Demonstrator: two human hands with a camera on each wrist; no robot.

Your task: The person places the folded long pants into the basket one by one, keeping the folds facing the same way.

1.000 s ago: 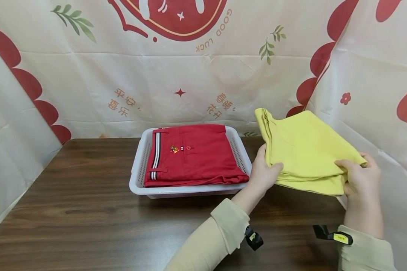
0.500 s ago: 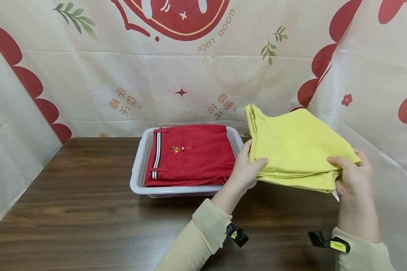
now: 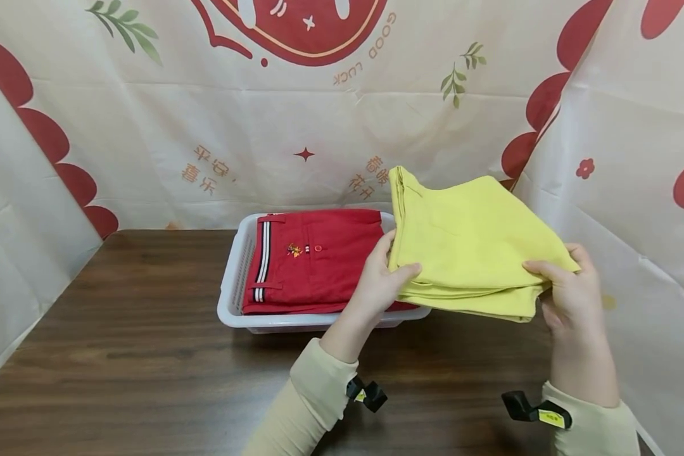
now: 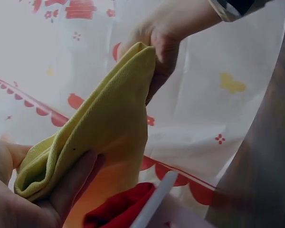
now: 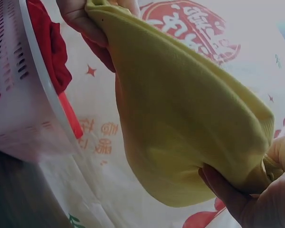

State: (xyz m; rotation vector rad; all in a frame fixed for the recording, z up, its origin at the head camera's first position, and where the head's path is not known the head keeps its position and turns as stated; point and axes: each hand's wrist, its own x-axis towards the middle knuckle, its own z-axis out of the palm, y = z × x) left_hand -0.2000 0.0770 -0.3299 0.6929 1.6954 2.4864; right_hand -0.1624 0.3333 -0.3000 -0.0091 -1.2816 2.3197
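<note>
A folded yellow garment is held up in the air, right of centre in the head view. My left hand pinches its near left corner, thumb on top and fingers underneath. At the opposite end my right hand grips the near right corner in the same way. From below, the left wrist view shows the layered fold of the yellow garment between thumb and fingers. Folded red trousers with a striped waistband lie in a white plastic basket; the yellow garment overlaps the basket's right side in the head view.
The basket stands on a dark wooden table, near its back edge. A printed white cloth hangs behind the table and continues down the right side. Both wrists wear black straps.
Both hands have carried the yellow garment leftward and slightly up, from right of the basket to partly over its right side in the head view. The basket and red trousers have stayed put.
</note>
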